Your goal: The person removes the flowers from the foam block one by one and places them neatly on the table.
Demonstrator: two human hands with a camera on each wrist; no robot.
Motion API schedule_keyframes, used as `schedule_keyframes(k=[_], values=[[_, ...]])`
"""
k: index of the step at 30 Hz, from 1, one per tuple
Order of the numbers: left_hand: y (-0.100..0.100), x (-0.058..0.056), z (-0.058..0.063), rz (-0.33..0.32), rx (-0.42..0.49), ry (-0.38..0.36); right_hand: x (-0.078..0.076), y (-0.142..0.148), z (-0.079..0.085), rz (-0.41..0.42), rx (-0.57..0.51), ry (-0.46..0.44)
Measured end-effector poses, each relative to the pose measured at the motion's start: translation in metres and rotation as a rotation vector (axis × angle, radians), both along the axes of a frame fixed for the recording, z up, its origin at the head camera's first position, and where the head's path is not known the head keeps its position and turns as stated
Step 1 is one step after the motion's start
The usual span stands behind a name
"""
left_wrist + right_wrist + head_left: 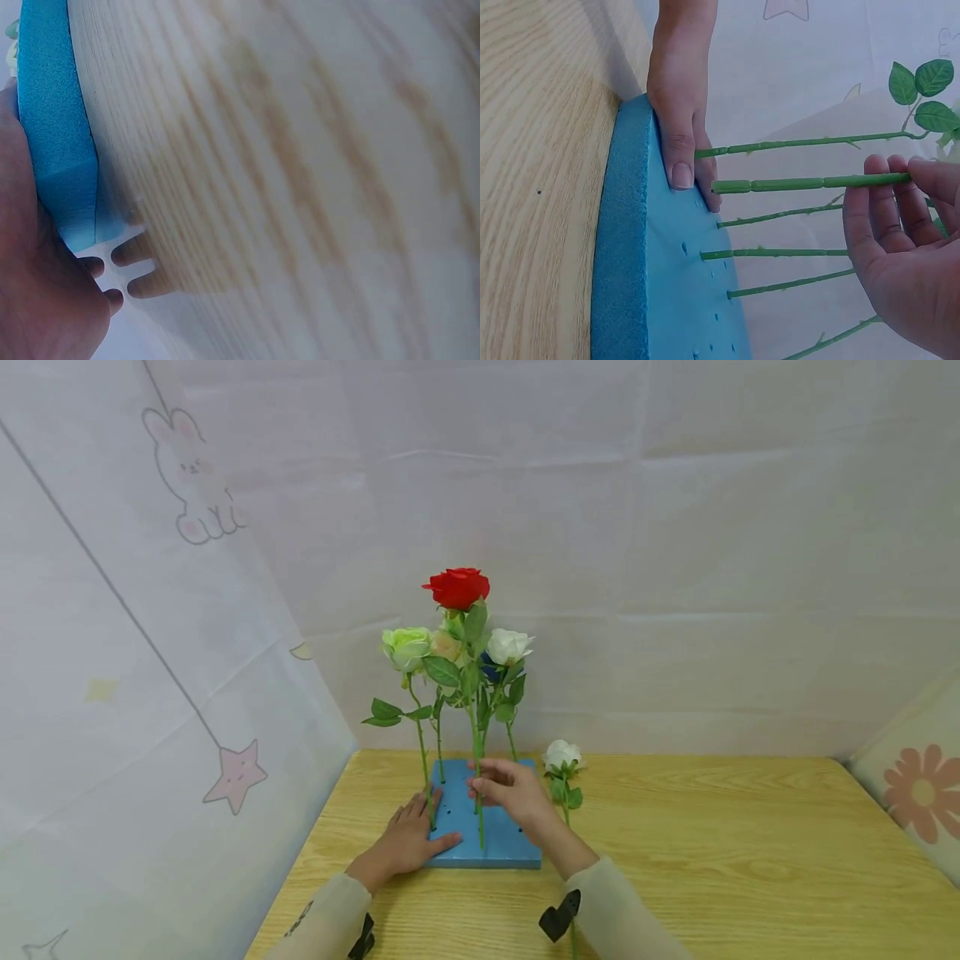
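Observation:
My right hand (517, 793) pinches the green stem of an artificial red rose (457, 589), which stands above the other blooms. The right wrist view shows the cut lower end of that stem (780, 184) hanging free, just off a blue foam board (498, 856) with small holes. Fingers spread, my left hand (408, 839) rests on the board's left edge, its thumb lying over the top. Beside this hand a pale green rose (407, 648) stands in the board. A white rose (509, 646), a peach rose (447, 646) and a partly hidden blue one stand farther back.
Another white rose (562, 756) lies on the wooden table (712, 852) right of the board, its stem passing under my right forearm. A pale printed cloth (675, 568) hangs behind the table and along its left side.

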State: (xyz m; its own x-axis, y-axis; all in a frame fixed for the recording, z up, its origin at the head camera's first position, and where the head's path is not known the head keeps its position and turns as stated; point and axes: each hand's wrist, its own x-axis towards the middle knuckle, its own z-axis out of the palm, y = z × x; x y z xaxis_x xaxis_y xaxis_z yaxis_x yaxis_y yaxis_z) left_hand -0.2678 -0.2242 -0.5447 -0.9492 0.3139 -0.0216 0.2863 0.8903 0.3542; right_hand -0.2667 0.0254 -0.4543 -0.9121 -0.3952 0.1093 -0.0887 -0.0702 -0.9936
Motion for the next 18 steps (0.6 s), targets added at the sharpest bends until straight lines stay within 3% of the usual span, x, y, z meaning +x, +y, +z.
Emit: schedule_keyframes(k=[8,18], values=[[0.001,0.001,0.004,0.005,0.001,-0.015,0.012,0.014,0.006,0.040,-0.008,0.025],[-0.001,0.000,-0.001,-0.002,-0.015,0.004,0.023,0.044,0.003,0.055,0.058,0.042]])
